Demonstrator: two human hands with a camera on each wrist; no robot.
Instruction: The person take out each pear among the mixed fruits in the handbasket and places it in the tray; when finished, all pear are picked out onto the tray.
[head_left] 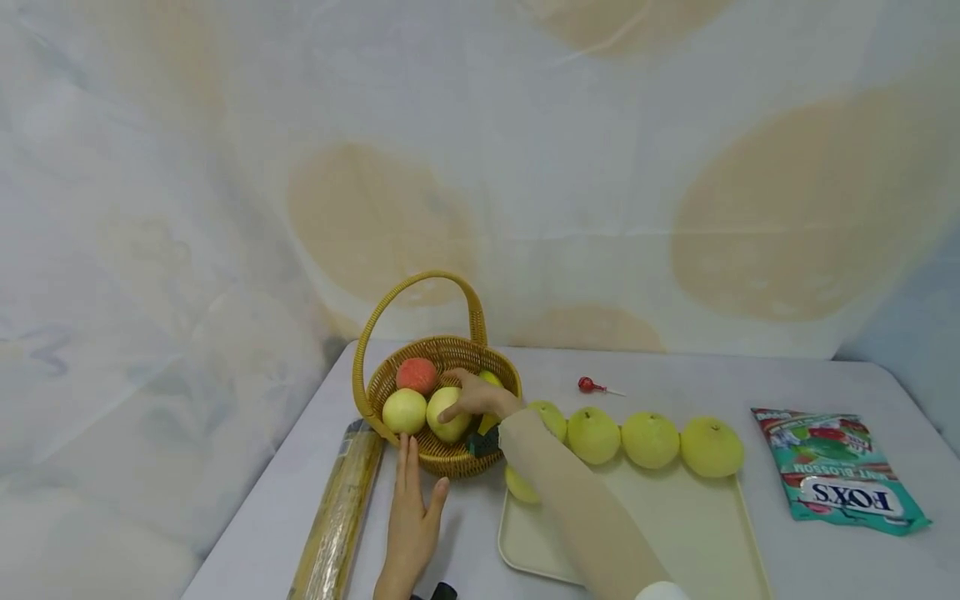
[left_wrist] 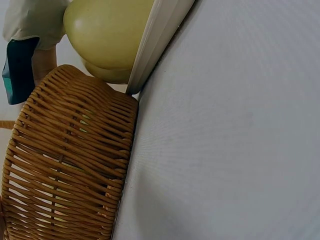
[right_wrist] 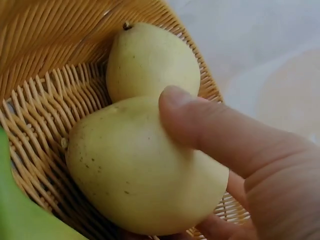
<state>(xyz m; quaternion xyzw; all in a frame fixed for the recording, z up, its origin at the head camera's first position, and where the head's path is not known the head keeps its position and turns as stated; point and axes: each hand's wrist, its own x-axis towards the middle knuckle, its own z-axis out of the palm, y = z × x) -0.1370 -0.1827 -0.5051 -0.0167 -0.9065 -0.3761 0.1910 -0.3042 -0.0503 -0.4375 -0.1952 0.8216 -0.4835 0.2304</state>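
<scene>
My right hand (head_left: pixel 476 393) reaches into a wicker basket (head_left: pixel 456 468) and grips a pale yellow-green pear (right_wrist: pixel 140 170). In the right wrist view its thumb lies over the pear, with fingers showing beneath. A second pear (head_left: pixel 405 412) sits beside it, against the basket's left side. Behind them lies a red round fruit (head_left: pixel 416 376). Part of a green fruit (right_wrist: pixel 25 205) shows at the right wrist view's lower left. My left hand (head_left: pixel 414 517) has its fingers straight, fingertips right at the basket's front rim.
Right of the basket, a cream tray (head_left: pixel 675 542) bears several large yellow fruits (head_left: pixel 650 440), partly behind my right forearm. Behind it lies a red lollipop (head_left: pixel 588 384). A green candy bag (head_left: pixel 836 471) is at far right. A long wrapped bundle (head_left: pixel 337 517) lies left of the basket.
</scene>
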